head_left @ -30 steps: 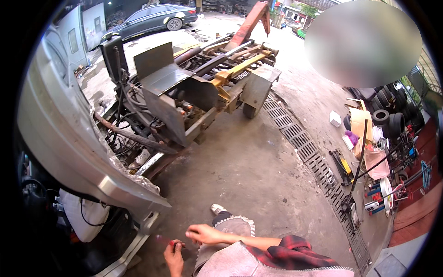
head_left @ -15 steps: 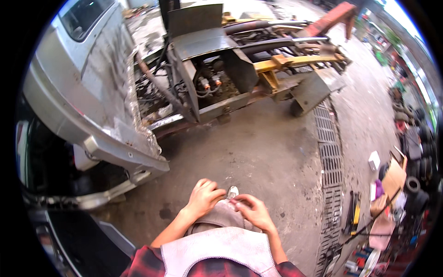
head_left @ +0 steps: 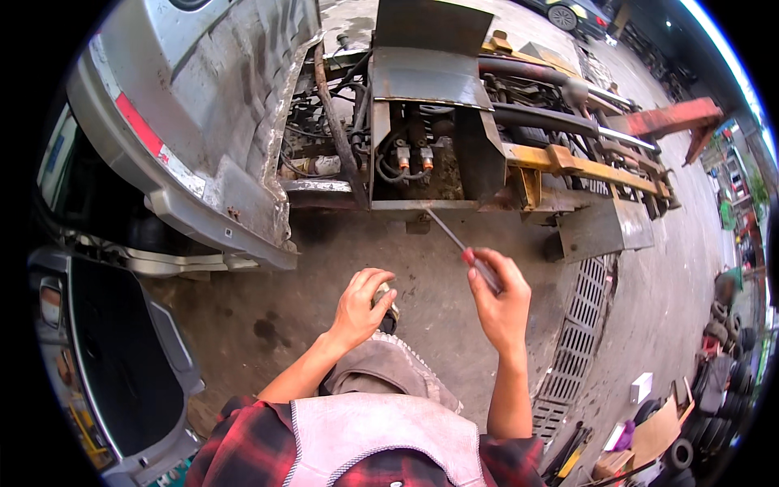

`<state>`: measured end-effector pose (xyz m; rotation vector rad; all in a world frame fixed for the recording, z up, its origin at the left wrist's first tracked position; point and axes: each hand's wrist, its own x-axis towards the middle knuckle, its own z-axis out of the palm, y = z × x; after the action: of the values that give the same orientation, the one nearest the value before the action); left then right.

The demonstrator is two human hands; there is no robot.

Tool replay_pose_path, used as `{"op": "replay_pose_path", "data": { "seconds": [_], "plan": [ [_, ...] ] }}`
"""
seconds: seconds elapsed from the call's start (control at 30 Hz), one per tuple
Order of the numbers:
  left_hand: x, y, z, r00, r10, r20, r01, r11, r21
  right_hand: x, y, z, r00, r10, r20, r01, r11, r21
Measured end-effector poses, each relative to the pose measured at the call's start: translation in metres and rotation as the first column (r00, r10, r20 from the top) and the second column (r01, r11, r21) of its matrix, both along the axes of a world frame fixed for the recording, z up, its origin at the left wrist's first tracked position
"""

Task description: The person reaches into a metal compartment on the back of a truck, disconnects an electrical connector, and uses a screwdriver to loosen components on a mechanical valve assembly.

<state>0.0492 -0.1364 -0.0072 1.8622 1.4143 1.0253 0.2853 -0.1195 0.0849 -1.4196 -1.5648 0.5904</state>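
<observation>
So the right hand (head_left: 505, 302) has its fingers wrapped round the handle of a screwdriver (head_left: 469, 256), which sticks up and left so the tip overlaps the lower edge of the open metal box (head_left: 476, 154) on the truck frame, though I can't tell if they're touching. Left hand (head_left: 360, 310) is kinda half-curled over the shoe (head_left: 392, 318), thumb apart from the fingers, and can't tell if anything's tucked inside.

The left hand (head_left: 357, 312) is held up, its fingers (head_left: 369, 281) loosely curled and apparently parted from the thumb (head_left: 385, 304), the left forearm (head_left: 299, 375) slanting inward. Well apart, the right hand (head_left: 501, 300) is closed, the right forearm (head_left: 510, 394) pointing straight ahead.
</observation>
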Motion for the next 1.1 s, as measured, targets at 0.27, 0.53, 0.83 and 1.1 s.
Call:
{"op": "replay_pose_path", "data": {
  "seconds": [0.27,0.53,0.83,1.1],
  "plan": [
    [0.042,0.114,-0.004,0.982,0.164,0.094,-0.183,0.951,0.25,0.001,0.145,0.026,0.941,0.109,0.32,-0.105,0.994,-0.03],
    [0.06,0.219,-0.012,0.958,0.248,0.145,-0.275,0.938,0.211,-0.003,0.245,0.038,0.855,0.3,0.424,-0.175,0.935,-0.309],
    [0.073,0.26,-0.024,0.962,0.274,0.003,-0.269,0.944,0.19,-0.008,0.292,0.067,0.599,0.637,0.485,-0.481,0.771,-0.418],
    [0.078,0.271,-0.019,0.936,0.345,-0.069,-0.332,0.932,0.148,-0.022,0.333,0.083,0.508,0.778,0.369,-0.514,0.618,-0.596]
  ]
}}
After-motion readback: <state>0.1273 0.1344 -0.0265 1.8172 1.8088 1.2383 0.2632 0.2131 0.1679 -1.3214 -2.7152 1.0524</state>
